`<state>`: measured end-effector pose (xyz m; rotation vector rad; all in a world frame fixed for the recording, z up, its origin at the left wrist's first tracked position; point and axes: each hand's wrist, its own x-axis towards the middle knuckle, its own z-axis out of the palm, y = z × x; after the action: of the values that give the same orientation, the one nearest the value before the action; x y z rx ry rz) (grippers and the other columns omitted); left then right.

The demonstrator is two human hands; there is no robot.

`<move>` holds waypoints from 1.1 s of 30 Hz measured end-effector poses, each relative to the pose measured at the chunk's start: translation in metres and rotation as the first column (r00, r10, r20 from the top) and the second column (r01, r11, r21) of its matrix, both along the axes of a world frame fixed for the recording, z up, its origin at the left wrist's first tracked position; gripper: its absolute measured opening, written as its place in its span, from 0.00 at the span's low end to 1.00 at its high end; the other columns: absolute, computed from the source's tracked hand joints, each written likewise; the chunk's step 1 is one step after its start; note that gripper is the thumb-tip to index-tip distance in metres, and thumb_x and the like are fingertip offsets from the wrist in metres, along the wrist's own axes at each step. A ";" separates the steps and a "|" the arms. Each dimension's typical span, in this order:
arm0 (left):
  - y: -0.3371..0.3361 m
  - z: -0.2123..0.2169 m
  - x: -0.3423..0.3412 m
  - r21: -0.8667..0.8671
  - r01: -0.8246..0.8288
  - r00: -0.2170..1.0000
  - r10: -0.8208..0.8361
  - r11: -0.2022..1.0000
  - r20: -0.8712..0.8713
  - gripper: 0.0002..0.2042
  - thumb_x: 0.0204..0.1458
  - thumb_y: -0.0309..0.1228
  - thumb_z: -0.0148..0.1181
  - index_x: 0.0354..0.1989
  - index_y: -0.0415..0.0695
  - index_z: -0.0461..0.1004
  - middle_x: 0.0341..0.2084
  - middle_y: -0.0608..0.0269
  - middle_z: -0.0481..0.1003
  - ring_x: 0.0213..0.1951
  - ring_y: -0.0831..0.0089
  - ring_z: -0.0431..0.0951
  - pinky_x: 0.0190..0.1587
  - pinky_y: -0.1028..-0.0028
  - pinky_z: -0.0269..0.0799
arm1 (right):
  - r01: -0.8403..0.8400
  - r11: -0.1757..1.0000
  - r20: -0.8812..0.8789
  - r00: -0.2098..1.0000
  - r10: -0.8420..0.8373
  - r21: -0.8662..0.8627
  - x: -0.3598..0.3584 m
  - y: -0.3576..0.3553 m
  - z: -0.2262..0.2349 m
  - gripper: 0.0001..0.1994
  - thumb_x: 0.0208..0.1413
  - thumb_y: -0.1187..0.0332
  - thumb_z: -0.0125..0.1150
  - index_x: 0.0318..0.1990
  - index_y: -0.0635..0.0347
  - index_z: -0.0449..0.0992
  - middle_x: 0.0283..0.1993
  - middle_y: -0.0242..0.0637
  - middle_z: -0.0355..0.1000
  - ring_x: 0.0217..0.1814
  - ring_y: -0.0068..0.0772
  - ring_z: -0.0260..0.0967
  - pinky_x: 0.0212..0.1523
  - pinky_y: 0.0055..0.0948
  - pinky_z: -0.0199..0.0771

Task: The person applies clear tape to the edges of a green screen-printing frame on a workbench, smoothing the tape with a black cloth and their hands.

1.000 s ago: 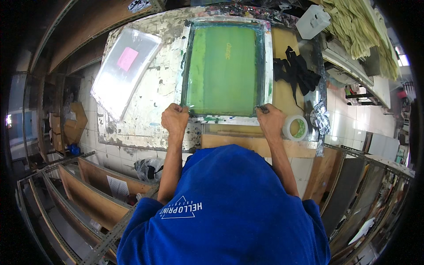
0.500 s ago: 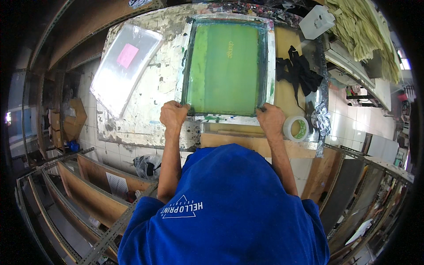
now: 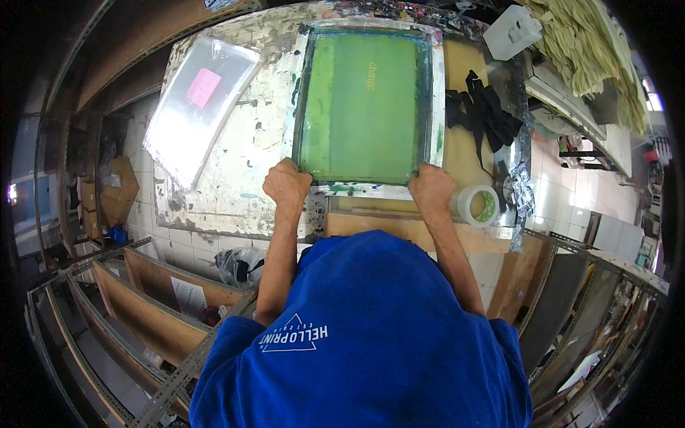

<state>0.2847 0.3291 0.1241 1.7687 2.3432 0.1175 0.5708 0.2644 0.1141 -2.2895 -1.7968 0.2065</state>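
A screen printing frame (image 3: 364,107) with green mesh, dark taped borders and a pale, ink-spotted rim lies on the paint-stained worktable (image 3: 242,157). Small yellowish lettering shows in the upper right of its mesh. My left hand (image 3: 287,183) is closed on the frame's near left corner. At the near right corner, my right hand (image 3: 432,188) has its fingers curled around the frame in the same way. The fingertips of both hands are partly hidden under the knuckles.
Left of the frame lies a stack of clear plastic sheets (image 3: 202,107) with a pink paper (image 3: 204,88). On the right are a tape roll (image 3: 479,206), black cloth strips (image 3: 483,118) and a white plastic jug (image 3: 512,33). Shelving racks (image 3: 150,307) stand at lower left.
Both hands have shifted slightly at the near corners, each a little inward, still gripping. The screen frame stays in nearly the same place.
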 end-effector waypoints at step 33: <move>-0.008 -0.043 -0.022 0.327 -0.022 0.940 -0.092 0.945 0.328 0.23 0.34 0.27 0.72 0.38 0.42 0.66 0.38 0.53 0.66 0.43 0.52 0.68 0.46 0.58 0.65 | 0.080 0.983 0.062 0.996 -0.070 -0.167 0.061 0.073 0.021 0.26 0.47 0.55 0.71 0.49 0.58 0.70 0.40 0.52 0.77 0.45 0.53 0.78 0.42 0.47 0.79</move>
<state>0.2628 0.3210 0.0816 1.7529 2.1288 0.7835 0.6315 0.3378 0.1348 -2.4985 -1.7781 0.2962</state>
